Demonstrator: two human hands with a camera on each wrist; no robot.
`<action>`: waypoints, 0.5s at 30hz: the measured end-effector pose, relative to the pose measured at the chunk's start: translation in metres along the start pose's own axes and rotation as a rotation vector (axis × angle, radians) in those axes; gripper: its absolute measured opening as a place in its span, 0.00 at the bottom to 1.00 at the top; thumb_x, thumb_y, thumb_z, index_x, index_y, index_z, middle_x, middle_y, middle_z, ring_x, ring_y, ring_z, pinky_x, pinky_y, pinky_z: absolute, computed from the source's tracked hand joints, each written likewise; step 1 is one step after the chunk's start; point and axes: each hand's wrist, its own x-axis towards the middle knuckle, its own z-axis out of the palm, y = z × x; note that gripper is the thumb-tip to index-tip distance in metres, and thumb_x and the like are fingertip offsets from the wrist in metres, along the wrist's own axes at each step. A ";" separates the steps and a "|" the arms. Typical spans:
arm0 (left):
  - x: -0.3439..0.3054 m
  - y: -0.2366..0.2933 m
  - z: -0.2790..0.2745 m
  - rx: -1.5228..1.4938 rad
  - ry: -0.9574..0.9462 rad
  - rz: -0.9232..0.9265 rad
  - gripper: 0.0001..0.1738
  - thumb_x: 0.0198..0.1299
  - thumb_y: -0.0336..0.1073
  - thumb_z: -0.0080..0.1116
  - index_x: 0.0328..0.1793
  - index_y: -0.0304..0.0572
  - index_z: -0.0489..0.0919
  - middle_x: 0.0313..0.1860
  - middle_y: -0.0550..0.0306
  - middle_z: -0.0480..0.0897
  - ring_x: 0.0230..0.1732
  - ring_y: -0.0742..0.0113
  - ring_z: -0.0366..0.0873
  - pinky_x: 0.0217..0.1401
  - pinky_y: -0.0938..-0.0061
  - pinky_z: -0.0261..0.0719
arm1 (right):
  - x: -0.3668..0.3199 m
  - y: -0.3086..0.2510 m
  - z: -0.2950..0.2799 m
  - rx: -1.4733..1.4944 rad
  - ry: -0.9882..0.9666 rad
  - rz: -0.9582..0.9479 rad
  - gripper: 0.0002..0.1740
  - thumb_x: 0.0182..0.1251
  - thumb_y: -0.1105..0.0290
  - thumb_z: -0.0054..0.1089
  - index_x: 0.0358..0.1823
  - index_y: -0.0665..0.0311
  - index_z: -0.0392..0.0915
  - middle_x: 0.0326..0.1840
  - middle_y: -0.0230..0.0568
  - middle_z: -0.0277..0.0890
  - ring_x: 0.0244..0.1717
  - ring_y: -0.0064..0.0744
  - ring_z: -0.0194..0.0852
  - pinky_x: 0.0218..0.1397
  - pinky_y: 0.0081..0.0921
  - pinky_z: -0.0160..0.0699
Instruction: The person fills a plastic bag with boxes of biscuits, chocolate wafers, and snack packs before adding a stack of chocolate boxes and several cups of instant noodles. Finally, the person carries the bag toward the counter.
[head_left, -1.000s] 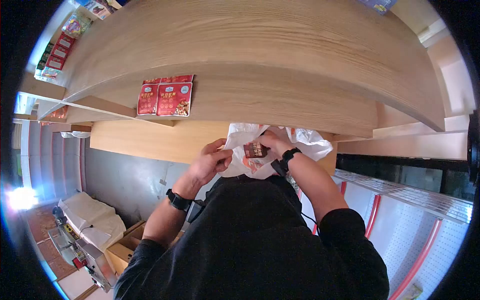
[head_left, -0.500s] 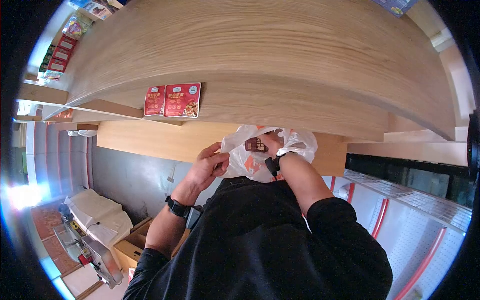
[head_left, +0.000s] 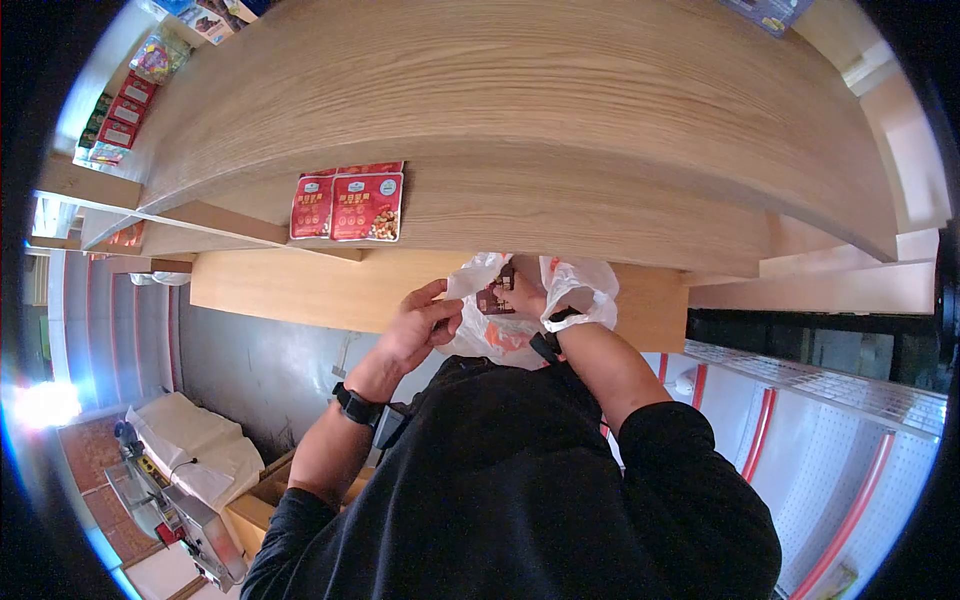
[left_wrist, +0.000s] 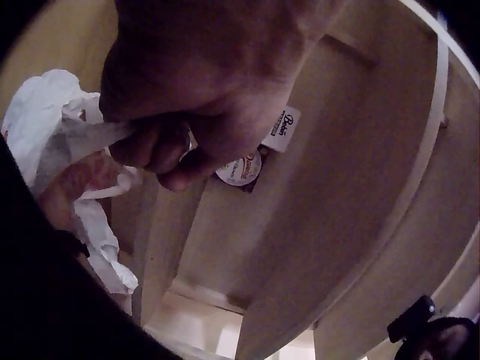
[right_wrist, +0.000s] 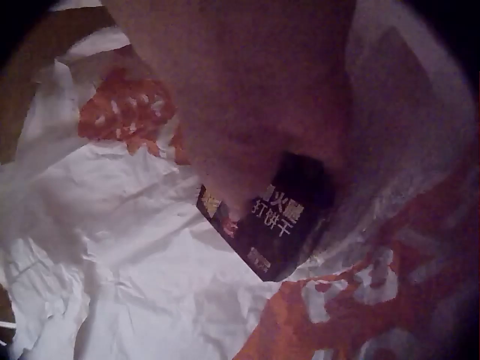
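A white plastic bag with orange print (head_left: 483,338) hangs open between the two hands in front of the body. The left hand (head_left: 418,327) pinches the bag's left edge; in the left wrist view the left hand (left_wrist: 202,82) has its fingers curled on the white film. Inside the bag, the right hand (head_left: 525,296) holds a dark box (head_left: 494,297). In the right wrist view the right hand (right_wrist: 255,97) covers the upper part of the dark box (right_wrist: 274,225), which has pale lettering and lies against the bag's inside.
Two red snack pouches (head_left: 367,207) stand side by side on the wooden shelf (head_left: 560,205), left of the bag. More packs (head_left: 118,133) fill the far left. The left wrist view has a round-lidded item (left_wrist: 240,169) and a white pack (left_wrist: 282,129) on a shelf.
The right hand and dark box have shifted slightly left within the bag, whose right side now bunches around the right wrist. The left hand keeps its pinch on the edge.
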 end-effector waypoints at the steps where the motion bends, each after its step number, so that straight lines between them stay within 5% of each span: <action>1: 0.000 0.002 0.000 0.005 0.003 0.002 0.17 0.71 0.29 0.57 0.64 0.37 0.74 0.27 0.62 0.76 0.21 0.79 0.64 0.23 0.82 0.57 | -0.019 -0.040 -0.021 0.031 -0.049 0.023 0.39 0.68 0.58 0.68 0.73 0.71 0.62 0.66 0.62 0.74 0.68 0.49 0.74 0.72 0.41 0.71; 9: -0.009 0.018 0.006 -0.022 0.091 0.185 0.17 0.70 0.29 0.57 0.62 0.34 0.71 0.28 0.62 0.74 0.26 0.75 0.69 0.29 0.79 0.64 | -0.056 -0.068 -0.073 -0.114 -0.288 0.020 0.36 0.71 0.56 0.64 0.70 0.72 0.65 0.63 0.66 0.76 0.65 0.52 0.77 0.69 0.44 0.74; 11: -0.009 0.018 0.001 -0.031 0.058 0.221 0.16 0.70 0.29 0.57 0.62 0.34 0.73 0.31 0.60 0.77 0.28 0.74 0.72 0.31 0.78 0.68 | -0.109 -0.163 -0.141 -0.268 -0.404 -0.210 0.32 0.74 0.54 0.60 0.67 0.73 0.68 0.61 0.68 0.77 0.62 0.57 0.79 0.66 0.48 0.76; 12: -0.010 0.016 0.000 -0.035 0.057 0.232 0.17 0.70 0.28 0.57 0.62 0.33 0.74 0.33 0.60 0.79 0.29 0.74 0.73 0.32 0.79 0.69 | -0.130 -0.201 -0.165 -0.462 -0.513 -0.068 0.32 0.74 0.53 0.59 0.69 0.70 0.70 0.62 0.64 0.77 0.65 0.60 0.77 0.67 0.49 0.76; 14: -0.009 0.016 -0.001 -0.026 0.050 0.254 0.17 0.69 0.28 0.57 0.62 0.33 0.75 0.35 0.58 0.81 0.31 0.74 0.75 0.33 0.79 0.72 | -0.173 -0.231 -0.203 -0.449 -0.474 -0.332 0.34 0.75 0.52 0.60 0.74 0.64 0.68 0.66 0.55 0.77 0.66 0.53 0.77 0.67 0.42 0.77; 15: -0.009 0.016 0.000 -0.012 0.043 0.265 0.17 0.69 0.28 0.57 0.62 0.32 0.75 0.35 0.58 0.82 0.31 0.73 0.75 0.34 0.78 0.72 | -0.194 -0.264 -0.227 -0.351 -0.568 -0.293 0.32 0.75 0.55 0.62 0.73 0.65 0.69 0.67 0.52 0.77 0.65 0.51 0.78 0.67 0.40 0.78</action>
